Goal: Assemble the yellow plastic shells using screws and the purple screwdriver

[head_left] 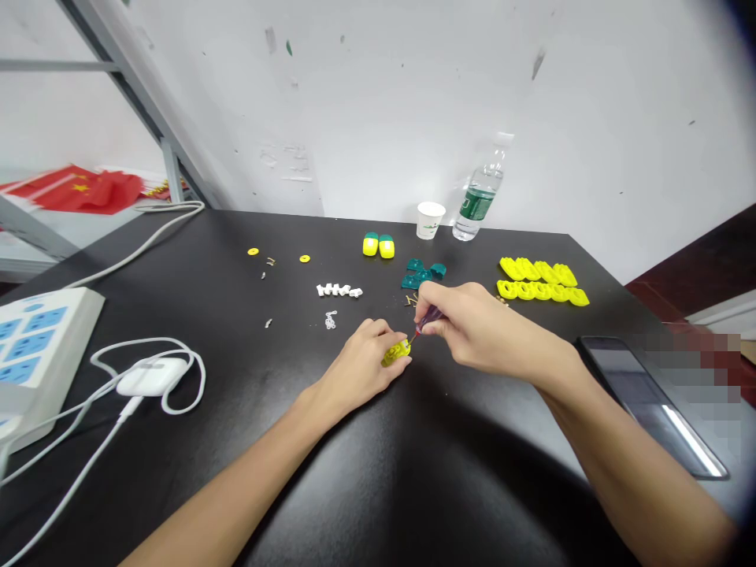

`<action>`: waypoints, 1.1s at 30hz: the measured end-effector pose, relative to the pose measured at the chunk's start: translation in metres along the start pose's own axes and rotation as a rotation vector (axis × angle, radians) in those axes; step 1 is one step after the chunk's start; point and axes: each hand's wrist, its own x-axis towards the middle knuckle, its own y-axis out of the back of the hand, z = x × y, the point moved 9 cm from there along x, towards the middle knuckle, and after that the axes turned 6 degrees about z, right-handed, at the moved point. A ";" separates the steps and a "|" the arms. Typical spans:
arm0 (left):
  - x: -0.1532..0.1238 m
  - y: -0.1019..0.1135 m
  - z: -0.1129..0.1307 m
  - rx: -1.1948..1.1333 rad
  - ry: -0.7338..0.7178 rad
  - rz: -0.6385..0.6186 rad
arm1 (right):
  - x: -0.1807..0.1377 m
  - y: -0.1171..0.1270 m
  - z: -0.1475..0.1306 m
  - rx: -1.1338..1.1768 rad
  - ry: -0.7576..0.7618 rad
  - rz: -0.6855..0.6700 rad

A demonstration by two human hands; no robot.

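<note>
My left hand [372,354] grips a small yellow plastic shell [395,352] against the black tabletop. With my right hand [457,319] I hold a screwdriver [430,317] by its purple handle, its tip at the shell. Just beyond are dark green plastic covers [424,276] and a few small brass-coloured screws [411,300]. White plastic pieces [339,290] lie in a row left of centre, with a heap of small clear rings [331,320] nearer me. Two yellow-and-green assembled units [379,246] stand farther back. Rows of yellow shells [543,292] lie to the right.
A paper cup [429,220] and a water bottle [479,197] stand by the wall. On the right lies a phone [650,405]. A power strip [47,354], white cables and a white charger case [152,376] occupy the left. Yellow discs [253,251] lie at the back left.
</note>
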 end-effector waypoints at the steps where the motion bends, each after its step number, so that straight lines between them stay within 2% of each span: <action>1: 0.000 0.000 0.000 0.001 0.009 0.006 | 0.000 0.001 0.000 -0.019 -0.004 0.011; 13: -0.003 0.000 0.000 -0.013 0.013 0.023 | 0.001 0.005 -0.002 -0.104 -0.017 0.088; 19: -0.004 0.002 0.000 -0.010 -0.035 0.015 | 0.000 0.008 -0.002 -0.173 -0.044 0.056; 22: -0.004 0.002 0.001 -0.027 -0.061 0.019 | -0.002 0.028 0.002 -0.163 -0.091 0.112; 26: -0.003 0.003 0.004 -0.033 -0.088 0.025 | -0.014 0.080 0.017 -0.158 -0.244 0.427; 28: -0.003 0.002 0.005 -0.024 -0.090 0.020 | -0.020 0.095 0.028 -0.176 -0.306 0.494; 30: -0.003 0.001 0.006 -0.013 -0.094 0.014 | -0.023 0.100 0.041 -0.218 -0.352 0.486; 33: -0.004 0.001 0.007 -0.005 -0.102 0.012 | -0.022 0.094 0.064 -0.345 -0.404 0.349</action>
